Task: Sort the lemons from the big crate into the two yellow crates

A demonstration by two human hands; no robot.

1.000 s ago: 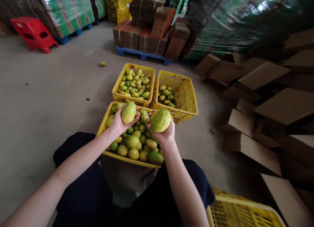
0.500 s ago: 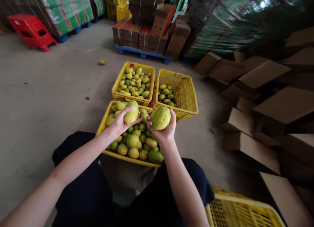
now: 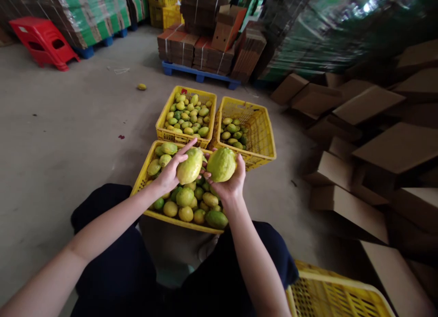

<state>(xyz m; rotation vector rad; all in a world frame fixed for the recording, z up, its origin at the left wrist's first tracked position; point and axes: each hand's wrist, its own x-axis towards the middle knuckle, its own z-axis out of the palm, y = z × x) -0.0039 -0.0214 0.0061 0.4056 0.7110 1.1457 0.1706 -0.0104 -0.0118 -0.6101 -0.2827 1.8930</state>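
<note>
My left hand [image 3: 170, 172] holds a yellow-green lemon [image 3: 189, 167], with its index finger stretched out along the top. Close beside it, my right hand [image 3: 233, 182] grips a larger, bumpy green lemon [image 3: 221, 165], its fingers curled under and around the fruit. Both hands are over a yellow crate [image 3: 141, 181] full of green and yellow lemons, between my knees. Behind it stand two more yellow crates: the left crate [image 3: 159, 124] is filled with small lemons, while the right crate [image 3: 272, 132] has several greenish ones at its left side.
Another yellow crate [image 3: 342, 285] is by my right knee. Open cardboard boxes [image 3: 356, 162] crowd the right side. Bundled cartons sit on a blue pallet [image 3: 200, 75] at the back. A red stool [image 3: 44, 41] stands far left, and one lemon [image 3: 141, 86] lies on the floor.
The lemon in my left hand has turned and shifted slightly right and down, nearer the other one. My left index finger now points up and away. My right hand barely moved.
</note>
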